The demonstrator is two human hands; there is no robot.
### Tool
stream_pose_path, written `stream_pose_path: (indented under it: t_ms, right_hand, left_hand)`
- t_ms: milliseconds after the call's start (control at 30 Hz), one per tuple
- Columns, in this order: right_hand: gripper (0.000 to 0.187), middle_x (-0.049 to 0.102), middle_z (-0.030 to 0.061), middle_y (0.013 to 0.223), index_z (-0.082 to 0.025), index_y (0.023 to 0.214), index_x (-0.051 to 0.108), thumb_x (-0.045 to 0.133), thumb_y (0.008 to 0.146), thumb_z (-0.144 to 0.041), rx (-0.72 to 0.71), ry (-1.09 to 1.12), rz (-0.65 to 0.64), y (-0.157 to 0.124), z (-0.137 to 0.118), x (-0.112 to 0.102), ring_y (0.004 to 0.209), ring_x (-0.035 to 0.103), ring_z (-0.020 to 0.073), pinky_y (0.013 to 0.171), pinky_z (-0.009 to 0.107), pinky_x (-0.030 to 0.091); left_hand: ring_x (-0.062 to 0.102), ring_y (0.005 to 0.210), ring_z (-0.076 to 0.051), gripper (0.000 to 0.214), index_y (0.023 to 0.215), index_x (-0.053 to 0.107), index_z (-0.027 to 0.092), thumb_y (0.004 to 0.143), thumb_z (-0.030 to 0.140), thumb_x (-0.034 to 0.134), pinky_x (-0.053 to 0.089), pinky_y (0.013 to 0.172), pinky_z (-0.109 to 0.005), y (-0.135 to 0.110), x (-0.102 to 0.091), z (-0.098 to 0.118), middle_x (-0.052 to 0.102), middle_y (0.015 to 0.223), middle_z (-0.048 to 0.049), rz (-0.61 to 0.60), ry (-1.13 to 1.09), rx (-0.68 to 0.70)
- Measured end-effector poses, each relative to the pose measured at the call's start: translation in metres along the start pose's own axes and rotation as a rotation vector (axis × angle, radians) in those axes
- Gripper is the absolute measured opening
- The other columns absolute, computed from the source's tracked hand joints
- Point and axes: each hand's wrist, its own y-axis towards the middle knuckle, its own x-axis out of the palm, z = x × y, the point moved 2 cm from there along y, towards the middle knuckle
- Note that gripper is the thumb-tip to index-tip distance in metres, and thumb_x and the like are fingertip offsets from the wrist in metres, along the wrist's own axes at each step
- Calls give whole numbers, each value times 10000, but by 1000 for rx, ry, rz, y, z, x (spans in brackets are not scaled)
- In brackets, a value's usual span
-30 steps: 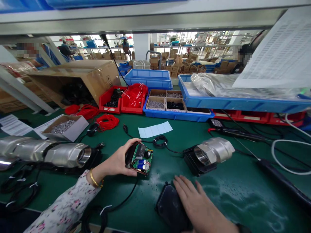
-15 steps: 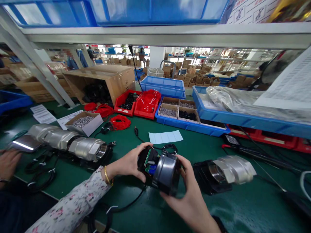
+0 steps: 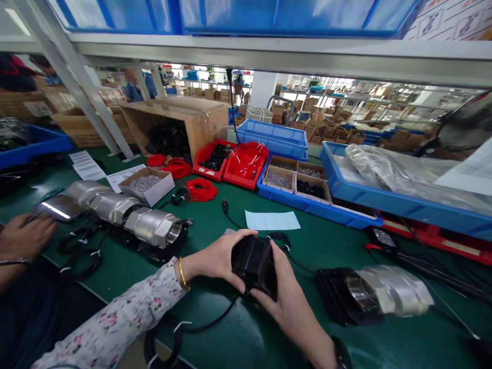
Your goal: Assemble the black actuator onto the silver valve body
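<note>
Between my two hands is a black plastic housing (image 3: 253, 261), its parts pressed together so the circuit board inside is hidden. My left hand (image 3: 221, 260) wraps around its left side, thumb at the lower edge. On the right side, my right hand (image 3: 282, 284) grips the housing with thumb below and fingers along the edge. A black cable (image 3: 209, 324) runs from below the housing to a tied coil. To the right lies a metal valve body (image 3: 400, 289) on a black base, blurred. Several similar metal valve bodies (image 3: 149, 225) stand in a row at left.
A pale blue label sheet (image 3: 272, 220) lies beyond my hands. Red bins (image 3: 246, 166), a blue tray (image 3: 311, 205) of small parts and a carton of screws (image 3: 148, 185) line the back. A co-worker's hand (image 3: 26, 236) rests at far left. A shelf (image 3: 246, 54) crosses above.
My hands have brought the housing's two parts together, covering the green circuit board seen before. The camera view has turned slightly left. The co-worker's hand shows more fully.
</note>
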Motion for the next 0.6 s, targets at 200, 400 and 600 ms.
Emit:
stream_pose_path:
  t_ms: [200,400,600]
  right_hand:
    - [659,3,60,1532,-208,1498,-52,325,982,-372,36,261,33,-1,3,15,1401,16,256,1143,543,115]
    - [728,465,167,1330,-153,1353,350,700,823,-508,603,1542,-8,4,5,33,1188,488,300,985,464,434]
    - [581,646,117,1024,-113,1073,570,871,644,-363,701,1829,-101,14,1,39,921,626,234,841,357,516]
  left_hand:
    - [459,1204,-274,972,1401,359,256,587,525,816,339,1058,-384,3,4,2,468,1355,-73,19,127,54]
    - [478,1178,-282,982,1382,374,236,563,540,823,363,1051,-419,-4,0,-4,478,1312,-92,77,35,-33]
    - [421,1270,-305,1017,1400,320,190,581,511,832,293,1121,-446,-12,-7,-5,416,1379,-134,78,-208,-82]
